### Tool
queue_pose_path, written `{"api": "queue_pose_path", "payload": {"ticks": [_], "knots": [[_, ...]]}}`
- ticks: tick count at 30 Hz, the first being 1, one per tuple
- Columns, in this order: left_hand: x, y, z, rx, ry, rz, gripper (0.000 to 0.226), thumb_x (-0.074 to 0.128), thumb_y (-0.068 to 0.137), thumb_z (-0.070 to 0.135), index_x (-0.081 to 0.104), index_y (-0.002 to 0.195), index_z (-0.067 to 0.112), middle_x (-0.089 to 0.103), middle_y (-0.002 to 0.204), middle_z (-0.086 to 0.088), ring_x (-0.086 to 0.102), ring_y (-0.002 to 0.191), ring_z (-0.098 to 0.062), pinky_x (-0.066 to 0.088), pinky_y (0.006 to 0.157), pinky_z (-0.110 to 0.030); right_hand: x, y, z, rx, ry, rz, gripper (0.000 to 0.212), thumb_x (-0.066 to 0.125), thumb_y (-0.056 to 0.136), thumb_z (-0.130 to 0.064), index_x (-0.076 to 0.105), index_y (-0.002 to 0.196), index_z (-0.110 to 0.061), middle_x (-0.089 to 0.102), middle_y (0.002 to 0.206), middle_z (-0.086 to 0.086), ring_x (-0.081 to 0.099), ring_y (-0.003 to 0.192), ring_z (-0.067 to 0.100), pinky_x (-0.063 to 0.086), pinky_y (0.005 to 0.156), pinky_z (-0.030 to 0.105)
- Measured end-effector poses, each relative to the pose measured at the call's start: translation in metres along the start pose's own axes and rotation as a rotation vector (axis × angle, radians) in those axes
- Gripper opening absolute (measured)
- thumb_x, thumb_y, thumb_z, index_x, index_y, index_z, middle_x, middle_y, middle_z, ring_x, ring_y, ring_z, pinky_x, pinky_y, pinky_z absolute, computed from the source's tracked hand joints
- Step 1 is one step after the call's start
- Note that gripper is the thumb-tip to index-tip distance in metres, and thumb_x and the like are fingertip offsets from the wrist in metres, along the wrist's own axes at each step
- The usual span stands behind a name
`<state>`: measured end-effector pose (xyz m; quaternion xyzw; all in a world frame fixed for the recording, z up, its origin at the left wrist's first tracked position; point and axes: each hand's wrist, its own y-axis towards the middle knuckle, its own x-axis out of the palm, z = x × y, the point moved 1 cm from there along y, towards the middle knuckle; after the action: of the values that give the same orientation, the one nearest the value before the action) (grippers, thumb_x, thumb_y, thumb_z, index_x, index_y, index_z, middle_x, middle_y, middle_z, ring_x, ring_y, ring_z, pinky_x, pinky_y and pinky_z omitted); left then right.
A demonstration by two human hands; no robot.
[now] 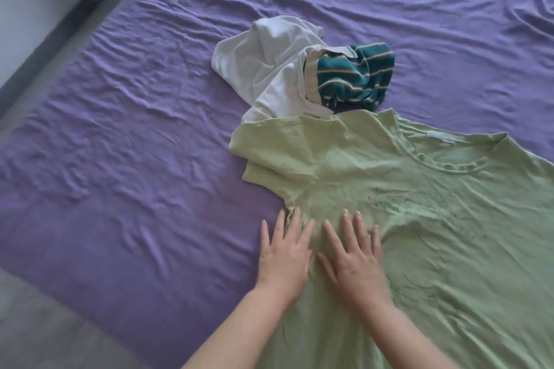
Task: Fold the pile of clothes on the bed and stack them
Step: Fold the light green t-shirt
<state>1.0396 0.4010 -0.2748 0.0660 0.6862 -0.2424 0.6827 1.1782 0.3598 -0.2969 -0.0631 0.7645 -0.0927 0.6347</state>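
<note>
Both hands lie flat, fingers straight, gripping nothing: left hand (283,257) and right hand (350,257) press the green tee (419,219), spread front-up on the purple sheet (120,159) w/ its neckline toward the far side. Its left sleeve is bunched & doubled over near the armpit. Risk, as I judge it: fold now & that bunch gets trapped, giving a lumpy, crooked fold; hard pushing could also drag the sheet. 2 more pieces wait unfolded just beyond, white shirt (263,69) touching striped top (353,78). No containers in view.
</note>
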Motion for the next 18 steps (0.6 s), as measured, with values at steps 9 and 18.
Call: {"api": "queue_pose_path", "payload": {"ticks": [9, 18], "knots": [[0.005, -0.061, -0.01, -0.046, -0.18, -0.069, 0.091, 0.083, 0.038, 0.015, 0.058, 0.125, 0.006, 0.063, 0.123, -0.01, 0.062, 0.113, -0.023, 0.051, 0.089, -0.042, -0.033, 0.037, -0.044, -0.424, -0.132, -0.069, 0.057, 0.037, 0.081, -0.011, 0.047, 0.135, -0.025, 0.038, 0.148, 0.003, 0.023, 0.139, 0.038, 0.031, 0.104, 0.058], [0.008, -0.115, -0.015, -0.196, -0.606, -0.142, 0.072, 0.051, 0.088, 0.002, 0.018, 0.149, 0.02, 0.048, 0.126, -0.007, 0.054, 0.108, -0.029, 0.045, 0.086, -0.042, -0.057, 0.069, -0.074, -0.837, -0.505, -0.044, 0.014, 0.059, 0.067, -0.008, 0.058, 0.06, -0.02, 0.056, 0.059, -0.005, 0.061, 0.085, 0.024, 0.05, 0.069, 0.032]]}}
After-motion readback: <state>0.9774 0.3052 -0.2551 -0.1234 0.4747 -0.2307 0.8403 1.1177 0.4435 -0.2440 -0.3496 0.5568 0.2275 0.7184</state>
